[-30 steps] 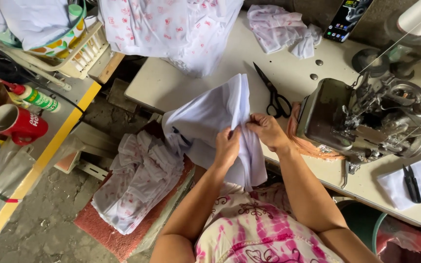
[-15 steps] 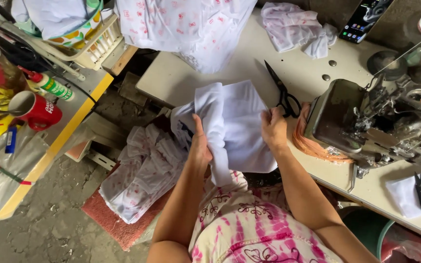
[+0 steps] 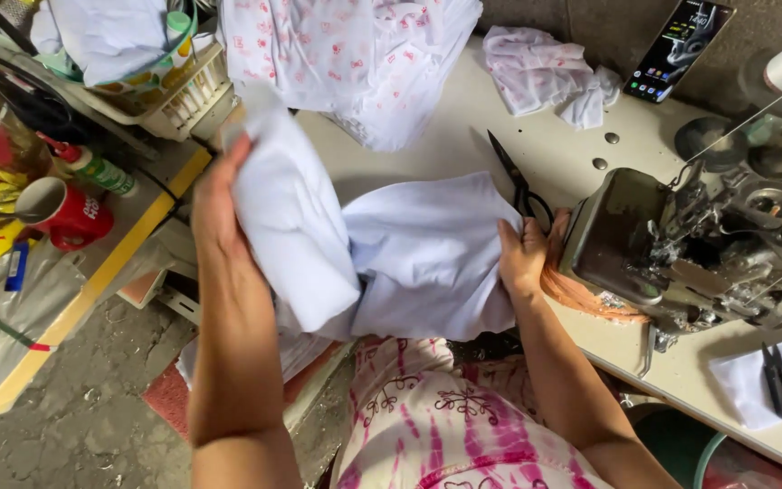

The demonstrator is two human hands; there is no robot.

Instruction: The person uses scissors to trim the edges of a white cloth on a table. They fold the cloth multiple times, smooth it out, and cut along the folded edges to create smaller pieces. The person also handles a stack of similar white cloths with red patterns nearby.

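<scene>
— What's she got?
— Soft white cloth [image 3: 391,263], rumpled, stretched above the table [image 3: 463,145] edge. Left hand [image 3: 214,204] and right hand [image 3: 522,254] each have a grip clamped on it, beside black scissors [image 3: 518,181].

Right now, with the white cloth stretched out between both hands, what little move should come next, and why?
Probably bring the left hand back toward the right hand, so the white cloth lies flat on the table. The left end is lifted out past the table edge, while the right end is pinched beside the sewing machine, with the scissors close by.
</scene>
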